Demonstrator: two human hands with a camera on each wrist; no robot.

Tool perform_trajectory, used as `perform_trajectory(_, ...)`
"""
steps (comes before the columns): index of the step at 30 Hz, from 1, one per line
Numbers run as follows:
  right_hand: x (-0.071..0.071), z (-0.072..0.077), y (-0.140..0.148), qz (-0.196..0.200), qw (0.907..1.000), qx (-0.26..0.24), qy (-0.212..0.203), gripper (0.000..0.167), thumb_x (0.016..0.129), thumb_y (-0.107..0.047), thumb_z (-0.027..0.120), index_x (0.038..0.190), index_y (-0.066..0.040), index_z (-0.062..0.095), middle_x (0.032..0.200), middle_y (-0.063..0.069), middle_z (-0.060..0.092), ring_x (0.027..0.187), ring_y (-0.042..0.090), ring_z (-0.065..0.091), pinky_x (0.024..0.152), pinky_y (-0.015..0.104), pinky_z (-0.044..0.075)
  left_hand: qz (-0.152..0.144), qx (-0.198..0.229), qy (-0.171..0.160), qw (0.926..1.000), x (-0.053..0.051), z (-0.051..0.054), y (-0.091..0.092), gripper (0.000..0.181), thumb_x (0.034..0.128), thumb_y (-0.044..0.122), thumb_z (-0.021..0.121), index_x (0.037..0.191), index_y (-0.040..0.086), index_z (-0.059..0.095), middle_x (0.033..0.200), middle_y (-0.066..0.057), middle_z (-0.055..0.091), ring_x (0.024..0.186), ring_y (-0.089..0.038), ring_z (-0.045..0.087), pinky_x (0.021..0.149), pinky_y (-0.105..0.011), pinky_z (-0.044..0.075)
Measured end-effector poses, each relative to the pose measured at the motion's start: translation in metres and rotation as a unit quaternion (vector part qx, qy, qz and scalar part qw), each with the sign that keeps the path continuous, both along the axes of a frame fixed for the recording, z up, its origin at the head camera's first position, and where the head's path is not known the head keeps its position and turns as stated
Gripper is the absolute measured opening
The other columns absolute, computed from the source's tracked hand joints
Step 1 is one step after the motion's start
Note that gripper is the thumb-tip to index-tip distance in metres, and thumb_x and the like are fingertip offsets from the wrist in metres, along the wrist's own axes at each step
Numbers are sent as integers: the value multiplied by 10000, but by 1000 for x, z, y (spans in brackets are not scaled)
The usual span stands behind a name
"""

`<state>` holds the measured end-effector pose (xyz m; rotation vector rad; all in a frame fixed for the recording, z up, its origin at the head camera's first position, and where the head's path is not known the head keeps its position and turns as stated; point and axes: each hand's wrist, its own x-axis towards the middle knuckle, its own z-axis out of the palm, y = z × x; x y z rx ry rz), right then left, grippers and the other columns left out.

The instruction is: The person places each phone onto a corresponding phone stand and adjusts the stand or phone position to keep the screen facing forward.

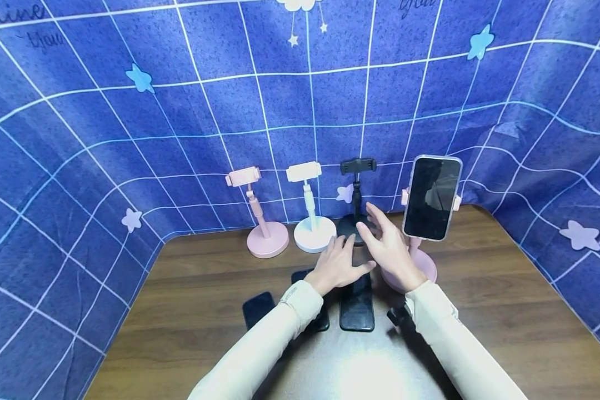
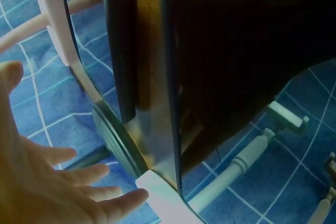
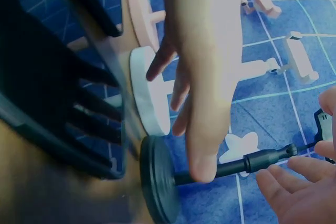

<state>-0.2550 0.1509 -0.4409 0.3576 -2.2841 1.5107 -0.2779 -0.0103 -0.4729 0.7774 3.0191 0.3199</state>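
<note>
A black phone stand (image 1: pixel 357 191) stands upright at the back of the table, its round base (image 3: pixel 155 182) on the tabletop. My left hand (image 1: pixel 337 265) hovers by that base with fingers spread and nothing held; in the left wrist view the left hand (image 2: pixel 63 192) looks relaxed. Close to the stand's post, my right hand (image 1: pixel 392 250) reaches up with fingers loosely extended; whether they touch the post I cannot tell. A black phone (image 1: pixel 357 305) lies flat in front of the stand, its far end partly hidden by the left hand.
Left of the black stand are a white stand (image 1: pixel 314 236) and a pink stand (image 1: pixel 267 241). At the right, another pink stand (image 1: pixel 425 265) holds a phone (image 1: pixel 432 197) upright. Two more phones (image 1: pixel 258 308) lie partly under the left arm. A blue patterned cloth (image 1: pixel 290 105) hangs behind.
</note>
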Motion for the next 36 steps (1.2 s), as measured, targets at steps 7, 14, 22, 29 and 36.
perform_trajectory(7, -20, 1, -10, -304, 9994, -98, 114, 619, 1046, -268, 598, 1574, -39, 369, 1576, 223, 451, 1373, 433, 532, 1057, 513, 504, -81, -75, 86, 9999, -6, -2, 3, 971, 922, 792, 462, 1598, 106, 345, 1524, -186, 476, 1436, -410, 428, 1110, -506, 459)
perform_trajectory(14, -33, -3, -16, -513, 9987, -66, -26, 674, 1033, -328, 610, 1590, -61, 340, 1600, 198, 428, 1391, 416, 519, 1070, 526, 492, -79, 9, -120, 9999, -12, -5, 5, 943, 935, 746, 498, 1601, 98, 338, 1573, -234, 417, 1461, -433, 402, 1120, -516, 451)
perform_trajectory(22, -46, 0, -16, -633, 9980, 34, 37, 701, 1025, -345, 608, 1600, -67, 321, 1579, 225, 444, 1394, 404, 515, 1075, 528, 487, -86, 42, -300, 9995, -18, -6, 8, 955, 938, 749, 483, 1612, 95, 312, 1626, -262, 336, 1525, -442, 299, 1186, -525, 372)
perform_trajectory(29, -54, 10, -13, -785, 9967, 216, -4, 708, 1019, -359, 609, 1605, -89, 317, 1589, 180, 449, 1409, 375, 506, 1102, 538, 459, -54, -98, -360, 9993, -22, 0, 7, 946, 946, 757, 456, 1625, 118, 292, 1658, -225, 295, 1544, -431, 262, 1174, -557, 378)
perform_trajectory(36, -62, 16, -10, -931, 9953, 275, 60, 706, 1005, -346, 617, 1593, -71, 338, 1568, 197, 473, 1408, 382, 505, 1111, 543, 448, -105, -55, -341, 9993, -30, 5, 9, 943, 951, 741, 468, 1629, 114, 277, 1670, -222, 271, 1559, -436, 218, 1172, -619, 346)
